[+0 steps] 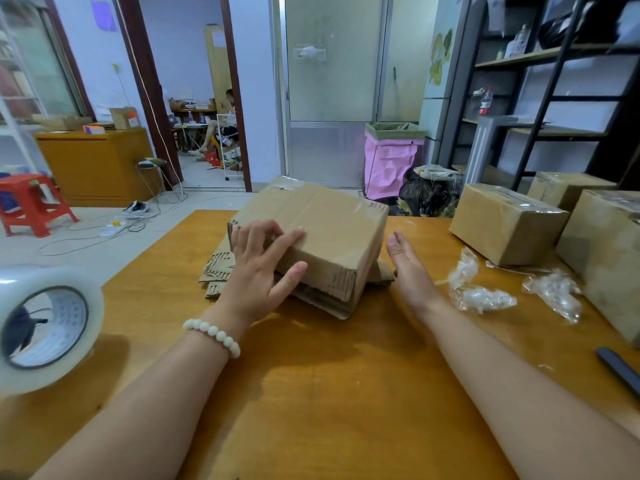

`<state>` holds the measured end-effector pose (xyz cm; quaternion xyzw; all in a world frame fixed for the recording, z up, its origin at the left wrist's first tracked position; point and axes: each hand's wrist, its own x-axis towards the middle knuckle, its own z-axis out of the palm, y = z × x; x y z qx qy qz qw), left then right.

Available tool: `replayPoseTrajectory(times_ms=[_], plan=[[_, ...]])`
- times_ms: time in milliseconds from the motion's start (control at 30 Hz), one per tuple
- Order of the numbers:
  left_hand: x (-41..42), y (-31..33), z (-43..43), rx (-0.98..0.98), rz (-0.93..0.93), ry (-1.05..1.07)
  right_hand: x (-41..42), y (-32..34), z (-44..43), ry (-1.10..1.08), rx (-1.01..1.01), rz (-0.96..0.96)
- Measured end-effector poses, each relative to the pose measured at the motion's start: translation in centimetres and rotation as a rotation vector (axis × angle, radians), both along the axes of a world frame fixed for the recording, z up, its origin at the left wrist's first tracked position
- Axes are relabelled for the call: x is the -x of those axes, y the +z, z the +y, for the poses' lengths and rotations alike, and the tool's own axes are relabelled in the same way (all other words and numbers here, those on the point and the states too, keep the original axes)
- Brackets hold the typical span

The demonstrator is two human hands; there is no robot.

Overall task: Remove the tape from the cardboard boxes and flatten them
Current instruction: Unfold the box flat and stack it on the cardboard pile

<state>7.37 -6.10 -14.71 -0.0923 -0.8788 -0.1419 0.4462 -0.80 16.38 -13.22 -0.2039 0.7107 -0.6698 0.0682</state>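
A roll of clear tape (45, 327) looms blurred at the left, cut off by the frame edge and standing on the orange wooden counter (329, 393). At the far right a dark handle (620, 368) runs out of view; what tool it belongs to cannot be told.

The cardboard box (318, 230) in work sits tilted at mid-counter on a pile of flattened cardboard (218, 268), whose sheets are too overlapped to count. The left hand (263, 268), with a white bead bracelet (213, 336) at the wrist, clasps the box's near left corner: thumb on the near face, index finger straight across the top, the other fingers bent onto the top edge. The right hand (405, 261) is open, fingers straight, palm turned toward the box's right side, just beside it; blur hides whether they touch.

Three crumpled wads of pulled tape (485, 299) lie to the right. Beyond them are three taped boxes (505, 223), the nearest cropped by the edge. Past the counter stand a pink-lined bin (391, 161) and a red stool (31, 206).
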Motion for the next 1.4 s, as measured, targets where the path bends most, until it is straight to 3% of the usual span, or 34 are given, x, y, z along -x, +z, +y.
replayPoseTrajectory(times_ms=[200, 367, 667, 867, 1033, 1133, 1233, 1300, 1400], plan=[[-0.4, -0.2, -0.6, -0.094, 0.065, 0.049, 0.5, -0.5, 0.3, 0.004, -0.101, 0.135], [-0.9, 0.7, 1.7, -0.474, 0.004, 0.168, 0.2, -0.7, 0.4, -0.001, -0.333, 0.346], [-1.6, 0.8, 1.3, -0.728, -0.166, -0.073, -1.1, -0.9, -0.3, 0.098, -0.405, 0.728], [-1.4, 1.4, 0.4, -0.939, 0.000, -0.034, -2.6, -0.3, -1.0, 0.247, -0.423, 0.792], [-1.3, 1.9, -0.8, -1.234, -0.001, -0.218, -3.7, -0.4, -1.6, 0.409, -0.511, 0.873], [-1.3, 1.7, 0.0, -1.162, -0.050, -0.218, -4.1, 0.0, -2.0, 0.287, -0.363, 0.953], [-1.1, 0.9, 1.2, -0.955, -0.190, -0.194, -3.1, 0.1, -2.2, -0.110, -0.175, 1.088], [-1.3, 0.6, 2.0, -0.838, -0.252, -0.243, -2.5, 0.3, -2.1, -0.221, -0.211, 1.054], [-1.1, 0.3, 2.5, -0.701, -0.272, -0.261, -2.3, 0.2, -1.9, -0.187, -0.381, 0.949]])
